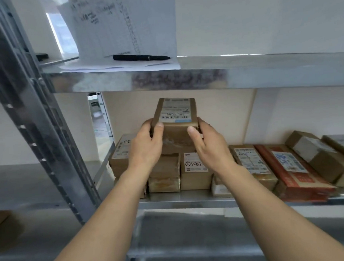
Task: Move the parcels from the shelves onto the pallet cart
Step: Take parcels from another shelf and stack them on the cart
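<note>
pickup stage, by the look: clamping brown parcel [174, 120] between left hand [146, 145] and right hand [209, 144], thumbs pressed on its near face, fingers curled round its sides. sits atop the stack [165, 170] on the shelf [190, 200]. next: lift clear, then carry to an unseen cart.

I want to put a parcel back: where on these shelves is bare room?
The upper shelf is bare right of the papers and pen. The middle shelf is crowded with parcels side by side; only a narrow front strip is free.

Arms outstretched; left hand [146, 146], right hand [208, 146] grip parcel [174, 112]
</note>
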Demonstrator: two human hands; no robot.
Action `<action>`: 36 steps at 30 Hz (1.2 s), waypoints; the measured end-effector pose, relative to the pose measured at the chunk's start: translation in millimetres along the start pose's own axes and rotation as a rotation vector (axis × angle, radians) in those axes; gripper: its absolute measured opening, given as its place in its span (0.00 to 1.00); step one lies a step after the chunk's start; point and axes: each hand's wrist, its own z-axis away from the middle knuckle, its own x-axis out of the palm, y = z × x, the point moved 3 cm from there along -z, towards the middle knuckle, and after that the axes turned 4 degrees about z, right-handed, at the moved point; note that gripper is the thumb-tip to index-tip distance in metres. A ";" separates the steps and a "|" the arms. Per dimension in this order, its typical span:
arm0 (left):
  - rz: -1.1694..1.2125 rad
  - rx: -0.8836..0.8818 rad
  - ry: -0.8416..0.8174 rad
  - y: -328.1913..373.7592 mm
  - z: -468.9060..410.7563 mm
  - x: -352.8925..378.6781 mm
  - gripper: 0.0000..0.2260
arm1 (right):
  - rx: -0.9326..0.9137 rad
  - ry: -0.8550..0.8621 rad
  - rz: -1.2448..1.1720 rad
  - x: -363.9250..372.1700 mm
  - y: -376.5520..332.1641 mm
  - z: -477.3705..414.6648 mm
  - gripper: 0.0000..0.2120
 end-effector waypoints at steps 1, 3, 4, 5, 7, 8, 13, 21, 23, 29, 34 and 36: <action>0.016 0.019 -0.016 4.8 0.9 6.8 0.15 | 0.010 0.035 -0.001 -8.7 5.3 3.1 0.19; 0.020 0.051 -0.046 13.7 5.5 23.6 0.15 | 0.028 0.100 -0.017 -25.4 18.3 11.0 0.17; 0.024 0.060 -0.065 18.4 9.9 33.2 0.15 | 0.031 0.125 -0.028 -33.7 25.0 16.3 0.17; 0.039 0.067 -0.089 21.8 15.0 43.7 0.14 | 0.040 0.143 -0.030 -40.9 32.8 22.4 0.17; 0.069 0.069 -0.150 26.3 27.8 65.6 0.14 | 0.070 0.162 -0.021 -54.1 49.7 37.7 0.17; 0.069 0.061 -0.180 28.3 35.3 76.3 0.14 | 0.095 0.165 -0.019 -58.8 59.7 46.1 0.17; 0.065 -0.053 -0.302 16.9 67.3 128.8 0.15 | 0.234 0.116 -0.004 -62.8 109.7 85.8 0.17; -0.008 -0.173 -0.392 -5.3 85.2 168.9 0.17 | 0.363 0.063 -0.040 -56.6 147.8 112.4 0.17; -0.086 -0.167 -0.334 -6.3 77.6 167.7 0.18 | 0.397 0.045 -0.023 -57.8 148.4 111.4 0.19; -0.103 -0.254 -0.163 1.3 65.1 159.1 0.21 | 0.417 -0.056 0.086 -68.0 149.1 97.5 0.25; -0.073 -0.275 -0.152 7.3 70.0 162.0 0.22 | 0.448 -0.002 0.110 -76.1 171.9 75.4 0.24; -0.079 -0.280 -0.138 9.7 71.4 162.1 0.22 | 0.459 -0.030 0.075 -79.0 180.6 62.8 0.25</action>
